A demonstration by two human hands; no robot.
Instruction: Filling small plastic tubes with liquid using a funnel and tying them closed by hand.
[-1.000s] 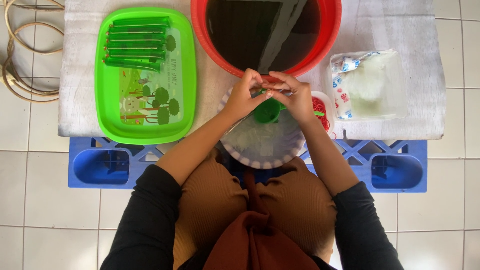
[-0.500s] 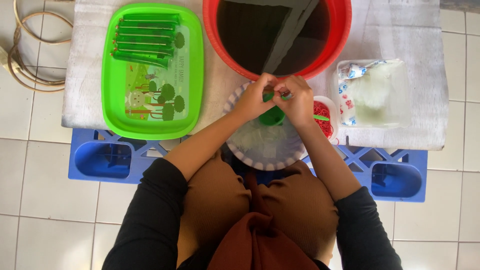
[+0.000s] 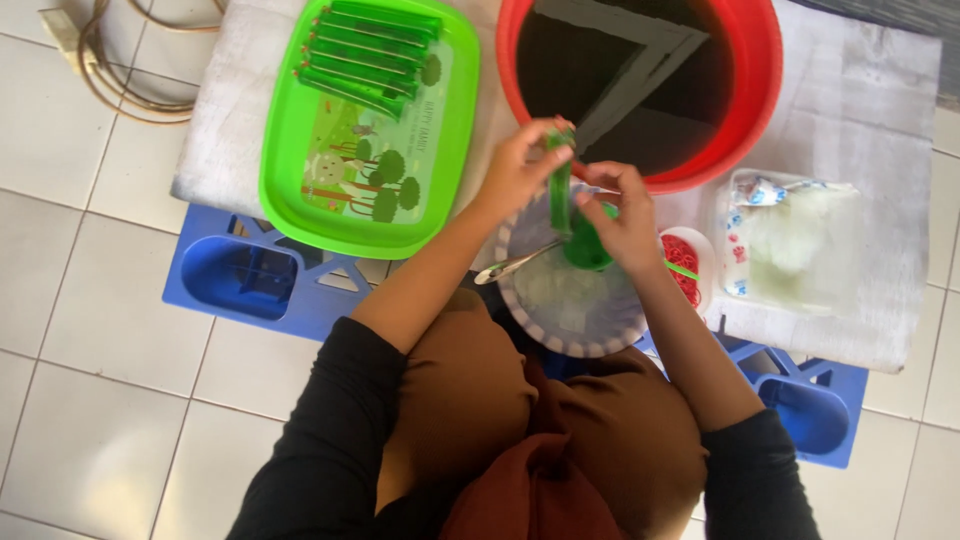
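The left hand point(image 3: 515, 165) pinches the top of a slim green tube point(image 3: 560, 195), holding it upright above the patterned bowl point(image 3: 575, 300). The right hand point(image 3: 625, 215) closes loosely around the tube's lower part, just over a green funnel point(image 3: 585, 250). A shiny red tub point(image 3: 760, 90) holds dark liquid.

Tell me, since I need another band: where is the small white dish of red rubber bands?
In the head view, the small white dish of red rubber bands sits by the right hand, between the patterned bowl and clear plastic bag.
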